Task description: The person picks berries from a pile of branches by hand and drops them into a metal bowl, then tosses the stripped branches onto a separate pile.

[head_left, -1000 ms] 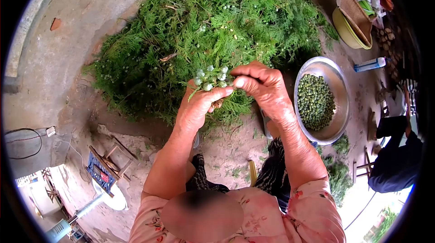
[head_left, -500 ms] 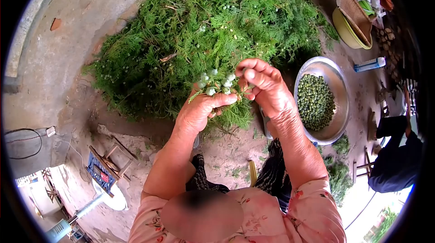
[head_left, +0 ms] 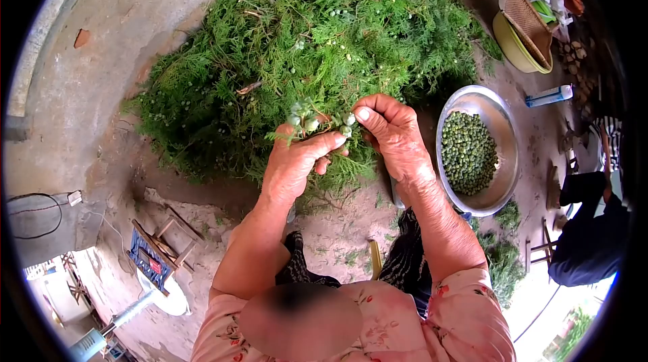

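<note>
Head view, looking down on a person seated on the ground (head_left: 101, 72) before a large heap of green branches (head_left: 324, 31) that fills the far middle of the scene.

The left hand (head_left: 297, 159) is clenched around the stem of a sprig (head_left: 312, 119), holding it up just in front of the near edge of the heap; pale green berries cluster at the sprig's top. The right hand (head_left: 391, 132) meets it from the right, thumb and fingertips pinched together on the right edge of that cluster, where one berry sits against the thumb. The two hands touch or nearly touch at the sprig.

To the right of the hands, on the ground, stands a metal bowl (head_left: 503, 126). Loose green berries (head_left: 467, 159) cover its bottom in a layer, with bare metal showing above them all round the wall: by this evidence a good many berries are already stripped, yet the bowl is far from full. The heap shows pale berries scattered across its whole surface, so most of the material appears unpicked. The held sprig carries several berries.

Far right: a woven basket (head_left: 523, 14) and a bottle (head_left: 550, 97). Another person (head_left: 587, 247) sits at the right edge, apart from the hands.
</note>
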Demonstrator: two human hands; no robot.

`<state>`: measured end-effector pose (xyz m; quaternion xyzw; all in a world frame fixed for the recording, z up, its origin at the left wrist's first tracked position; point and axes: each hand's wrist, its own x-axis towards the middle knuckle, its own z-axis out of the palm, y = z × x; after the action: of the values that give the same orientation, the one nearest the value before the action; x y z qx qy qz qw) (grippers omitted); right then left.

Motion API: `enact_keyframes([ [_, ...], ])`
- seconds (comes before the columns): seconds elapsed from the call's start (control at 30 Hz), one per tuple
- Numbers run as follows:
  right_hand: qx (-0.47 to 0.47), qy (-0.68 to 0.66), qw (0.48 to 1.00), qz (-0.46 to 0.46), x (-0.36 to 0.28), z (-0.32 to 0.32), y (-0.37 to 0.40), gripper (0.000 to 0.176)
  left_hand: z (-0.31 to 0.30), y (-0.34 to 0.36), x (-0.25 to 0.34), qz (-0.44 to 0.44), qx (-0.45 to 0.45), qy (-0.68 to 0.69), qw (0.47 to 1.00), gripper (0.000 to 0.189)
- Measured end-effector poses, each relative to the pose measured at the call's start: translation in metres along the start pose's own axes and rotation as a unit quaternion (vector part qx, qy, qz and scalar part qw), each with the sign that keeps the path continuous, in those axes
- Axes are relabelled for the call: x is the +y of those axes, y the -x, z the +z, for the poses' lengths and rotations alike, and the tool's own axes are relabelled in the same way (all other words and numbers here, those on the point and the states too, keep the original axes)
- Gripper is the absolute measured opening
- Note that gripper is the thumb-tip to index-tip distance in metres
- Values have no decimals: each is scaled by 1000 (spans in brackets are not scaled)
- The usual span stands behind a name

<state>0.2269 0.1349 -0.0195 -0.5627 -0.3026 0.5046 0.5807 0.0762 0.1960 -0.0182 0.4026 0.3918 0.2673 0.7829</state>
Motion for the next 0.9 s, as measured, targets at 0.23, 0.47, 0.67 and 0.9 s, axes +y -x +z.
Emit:
enact_keyframes([
  [0.23,1,-322,946,45,8,-10,-11,18,-2,0,0,-5,2,21,1000,21],
  [0.47,-42,-241,969,25,-2,-13,-10,12,-4,-1,-3,47,49,-32,997,23],
  [0.67,-18,20,999,-19,-3,5,-1,22,-6,-2,-9,61,69,-94,991,22],
  [0.9,-62,-276,952,118,-2,-10,-2,16,-7,4,-5,33,18,-39,999,26],
])
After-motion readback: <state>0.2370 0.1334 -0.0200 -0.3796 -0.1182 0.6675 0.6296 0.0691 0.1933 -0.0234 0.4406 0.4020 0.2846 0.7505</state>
